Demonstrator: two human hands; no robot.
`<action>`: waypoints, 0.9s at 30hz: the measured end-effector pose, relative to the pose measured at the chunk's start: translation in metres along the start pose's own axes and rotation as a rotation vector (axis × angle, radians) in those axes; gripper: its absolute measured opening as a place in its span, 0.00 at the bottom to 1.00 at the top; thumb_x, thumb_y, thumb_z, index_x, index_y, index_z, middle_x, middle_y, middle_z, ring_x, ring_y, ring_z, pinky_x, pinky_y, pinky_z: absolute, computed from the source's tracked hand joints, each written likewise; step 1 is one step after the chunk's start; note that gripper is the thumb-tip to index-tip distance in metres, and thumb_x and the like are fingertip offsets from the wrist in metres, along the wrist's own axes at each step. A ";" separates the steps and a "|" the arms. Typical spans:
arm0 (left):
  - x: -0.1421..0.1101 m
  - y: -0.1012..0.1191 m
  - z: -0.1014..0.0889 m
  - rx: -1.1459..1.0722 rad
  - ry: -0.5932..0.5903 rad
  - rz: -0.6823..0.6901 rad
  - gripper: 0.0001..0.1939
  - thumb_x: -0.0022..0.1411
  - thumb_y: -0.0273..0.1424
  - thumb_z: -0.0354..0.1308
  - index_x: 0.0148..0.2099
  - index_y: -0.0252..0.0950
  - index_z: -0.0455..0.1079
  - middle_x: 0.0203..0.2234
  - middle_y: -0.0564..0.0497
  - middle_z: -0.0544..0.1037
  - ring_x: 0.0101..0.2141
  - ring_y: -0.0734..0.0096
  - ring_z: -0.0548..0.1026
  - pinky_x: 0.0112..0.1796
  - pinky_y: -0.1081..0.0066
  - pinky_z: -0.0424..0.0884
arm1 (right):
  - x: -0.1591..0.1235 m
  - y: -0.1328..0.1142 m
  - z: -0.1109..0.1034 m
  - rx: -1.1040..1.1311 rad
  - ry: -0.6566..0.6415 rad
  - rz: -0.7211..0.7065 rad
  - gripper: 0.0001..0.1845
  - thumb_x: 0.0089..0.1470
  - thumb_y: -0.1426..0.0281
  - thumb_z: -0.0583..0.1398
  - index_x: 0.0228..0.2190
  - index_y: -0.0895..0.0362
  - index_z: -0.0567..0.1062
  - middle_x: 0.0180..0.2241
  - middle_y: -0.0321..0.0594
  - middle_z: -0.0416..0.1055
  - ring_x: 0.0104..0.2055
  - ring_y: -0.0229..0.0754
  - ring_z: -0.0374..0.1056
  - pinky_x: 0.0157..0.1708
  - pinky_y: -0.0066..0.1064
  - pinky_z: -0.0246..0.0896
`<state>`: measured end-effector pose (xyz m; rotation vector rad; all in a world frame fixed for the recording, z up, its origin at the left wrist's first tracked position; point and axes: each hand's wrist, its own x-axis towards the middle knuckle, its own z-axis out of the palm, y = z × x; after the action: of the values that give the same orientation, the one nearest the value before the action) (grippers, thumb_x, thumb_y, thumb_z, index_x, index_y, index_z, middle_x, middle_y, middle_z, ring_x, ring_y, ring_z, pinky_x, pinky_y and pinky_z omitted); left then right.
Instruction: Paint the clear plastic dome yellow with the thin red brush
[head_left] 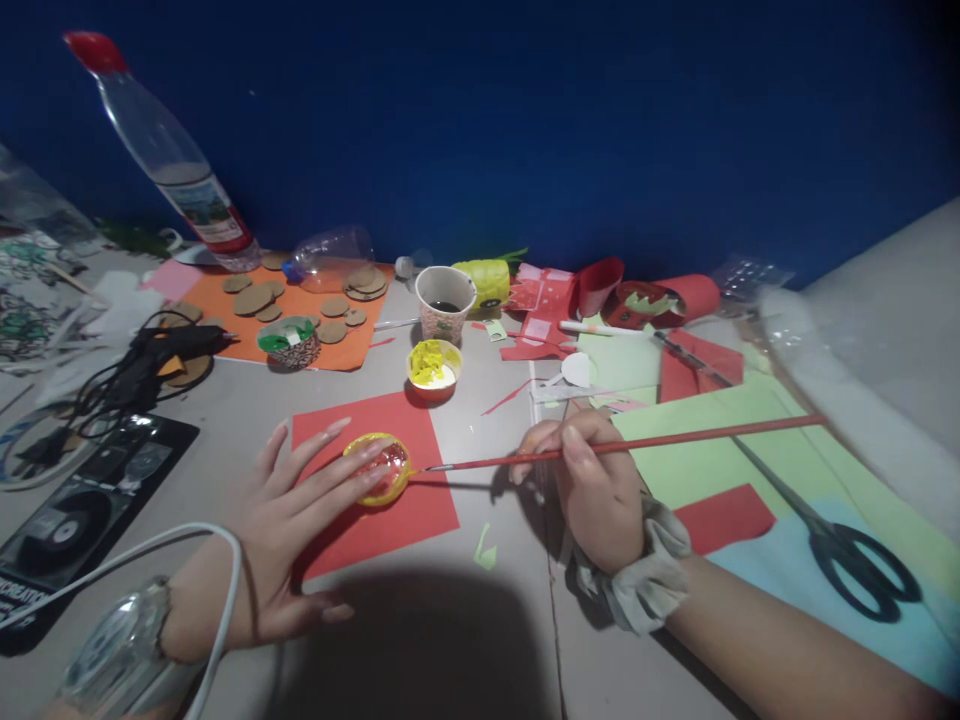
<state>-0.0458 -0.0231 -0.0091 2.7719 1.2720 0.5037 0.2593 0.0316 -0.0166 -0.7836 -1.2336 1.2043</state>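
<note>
One yellow-rimmed disc (406, 474), see-thru in the ctr., lies flat on a red sheet (431, 510) atop the table (517, 580). L hand (292, 510) is palm down w/ its fingers spread apart, some fingertips on the disc. R hand (600, 480) has its fingers clamped on a thin red brush (697, 434), w/ the brush tip at the disc's R edge. A grey scrunchie (652, 575) circles the R wrist; a watch (112, 645) is on the L, w/ a white cable (235, 560) running across the forearm.

Just beyond the red sheet stands a small paint cup (435, 385), yellow inside, & behind it a paper cup (445, 322) w/ dark liquid. Farther L, a green paint cup (294, 352) sits on an orange sheet (352, 358) w/ cardboard rounds (253, 300); a clear bottle (334, 262) lies on its side there, nr. a taller, red-capped bottle (176, 175). Black cords (120, 345) lie in a tangle above a black pkg. (75, 520) at far L.

On the R side, black-handled scissors (847, 555) lie w/ handles over a lt.-blue sheet (810, 600) & blades toward a pale green sheet (690, 450). Red paper rolls (697, 297), a white marker (600, 328) & scraps lie along the back, before a blue wall (480, 120).
</note>
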 end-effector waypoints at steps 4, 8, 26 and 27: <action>-0.001 0.000 0.000 -0.006 -0.010 -0.004 0.45 0.61 0.62 0.44 0.72 0.43 0.47 0.64 0.48 0.67 0.70 0.57 0.42 0.66 0.52 0.25 | 0.001 -0.001 0.001 -0.003 0.038 -0.001 0.11 0.66 0.65 0.55 0.30 0.53 0.70 0.24 0.34 0.74 0.25 0.38 0.71 0.24 0.30 0.69; -0.001 0.001 0.000 -0.013 -0.006 -0.013 0.45 0.61 0.62 0.44 0.72 0.43 0.47 0.64 0.48 0.66 0.70 0.54 0.44 0.66 0.52 0.26 | 0.004 -0.003 0.002 0.033 0.031 0.081 0.13 0.64 0.63 0.57 0.28 0.54 0.69 0.23 0.34 0.74 0.23 0.38 0.71 0.24 0.31 0.70; 0.000 0.003 -0.001 -0.005 -0.009 -0.040 0.47 0.57 0.64 0.47 0.71 0.44 0.49 0.63 0.47 0.68 0.69 0.49 0.49 0.66 0.52 0.27 | 0.002 -0.004 0.005 0.062 0.005 0.119 0.12 0.64 0.63 0.58 0.29 0.54 0.71 0.24 0.34 0.75 0.23 0.37 0.72 0.25 0.30 0.70; -0.001 0.002 -0.001 -0.004 -0.008 -0.037 0.47 0.57 0.64 0.46 0.71 0.44 0.49 0.63 0.47 0.68 0.69 0.49 0.48 0.66 0.52 0.27 | 0.002 -0.004 0.005 0.064 0.038 0.107 0.12 0.64 0.63 0.58 0.29 0.54 0.71 0.23 0.33 0.75 0.22 0.37 0.71 0.24 0.30 0.70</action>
<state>-0.0450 -0.0249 -0.0079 2.7394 1.3164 0.4921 0.2553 0.0317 -0.0108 -0.8301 -1.1286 1.3041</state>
